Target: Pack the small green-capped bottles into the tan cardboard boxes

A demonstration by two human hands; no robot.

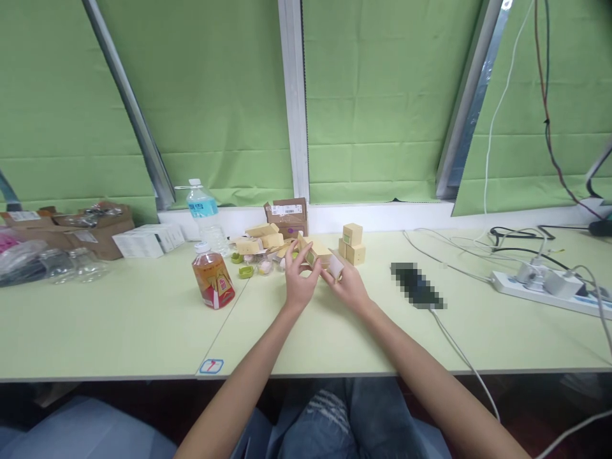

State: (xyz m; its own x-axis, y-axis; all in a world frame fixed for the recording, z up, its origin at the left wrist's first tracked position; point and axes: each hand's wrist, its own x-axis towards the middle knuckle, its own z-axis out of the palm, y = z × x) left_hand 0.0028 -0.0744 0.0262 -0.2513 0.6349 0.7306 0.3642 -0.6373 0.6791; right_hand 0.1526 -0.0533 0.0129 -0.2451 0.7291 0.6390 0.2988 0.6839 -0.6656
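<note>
Near the middle of the pale table, my left hand grips the left side of a small tan box with thumb and fingers. My right hand is closed at the box's right end, where a white flap or insert stands out. Just behind to the right are several small tan boxes, one stacked on top. On the left behind my hands lies a pile of tan boxes, with green pieces and small wrapped items in front.
A red-labelled drink bottle and a large water bottle stand left. Behind is an open brown carton. A pixelated dark object with a cable and a power strip lie right. White boxes sit far left.
</note>
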